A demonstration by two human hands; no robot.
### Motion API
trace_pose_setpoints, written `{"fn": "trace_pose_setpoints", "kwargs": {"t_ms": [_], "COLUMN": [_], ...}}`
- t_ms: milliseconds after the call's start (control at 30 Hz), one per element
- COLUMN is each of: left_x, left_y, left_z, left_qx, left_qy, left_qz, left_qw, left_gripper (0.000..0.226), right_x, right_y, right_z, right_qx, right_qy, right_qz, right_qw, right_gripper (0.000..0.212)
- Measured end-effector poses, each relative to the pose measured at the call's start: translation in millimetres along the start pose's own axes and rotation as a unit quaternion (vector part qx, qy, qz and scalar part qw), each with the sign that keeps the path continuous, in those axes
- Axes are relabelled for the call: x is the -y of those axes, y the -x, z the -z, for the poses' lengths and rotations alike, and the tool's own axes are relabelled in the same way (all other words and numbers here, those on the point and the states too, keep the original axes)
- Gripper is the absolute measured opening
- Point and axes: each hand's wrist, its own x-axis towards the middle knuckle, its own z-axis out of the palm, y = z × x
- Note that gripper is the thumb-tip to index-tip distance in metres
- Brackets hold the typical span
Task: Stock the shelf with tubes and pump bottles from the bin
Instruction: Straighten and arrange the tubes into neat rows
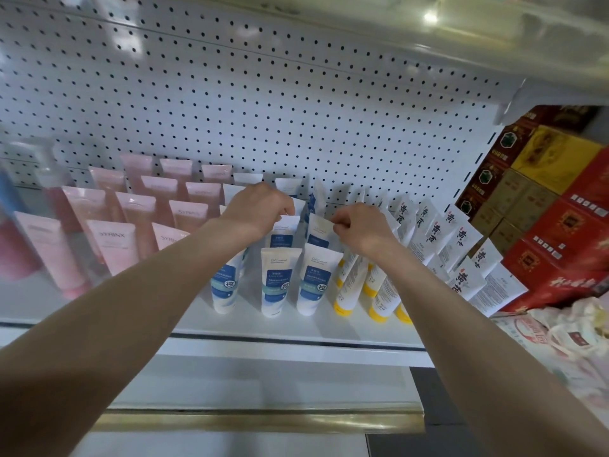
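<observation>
Both hands are in the blue-and-white block, mid shelf [296,328].

Left hand [260,209] curls its fingers over the flat crimped end of the second-row tube [280,237]. Right hand [361,230] pinches the crimp of the neighbour tube [318,234] just to its right, thumb and forefinger closed on the edge.

Both tubes stand cap-down, long axis roughly upright, in front of the pegboard [230,94]. Grip is at the top end, so each tube body runs down and nearer from the fingers. The two sit just beside each other, with the front-row tubes [276,285] immediately nearer.

My read: squaring up the second row. Next move is a small push or twist, each hand on its own tube.

Tubes look like soft glossy plastic, flat and fan-shaped at the crimp, round at the cap. They'd likely tip their neighbours if shoved.

Pink tubes [113,245] stand to the left, yellow-capped tubes [375,291] to the right, leaning. Bin not in view.
</observation>
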Motion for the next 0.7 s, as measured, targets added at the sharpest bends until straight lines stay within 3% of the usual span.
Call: {"fn": "trace_pose_setpoints", "kwargs": {"t_ms": [467, 700], "left_x": [15, 23], "left_y": [-7, -14], "left_z": [-7, 1], "left_qx": [-0.007, -0.032], "left_qy": [0.03, 0.026], "left_qz": [-0.041, -0.098], "left_qw": [0.999, 0.994], "left_gripper": [0.035, 0.029], "right_x": [1, 9], "right_y": [-2, 6], "right_z": [-2, 1], "right_qx": [-0.007, -0.103], "right_qy": [-0.041, -0.09], "right_qz": [-0.014, 0.001], "right_qw": [0.999, 0.991], "right_gripper": [0.026, 0.022]}}
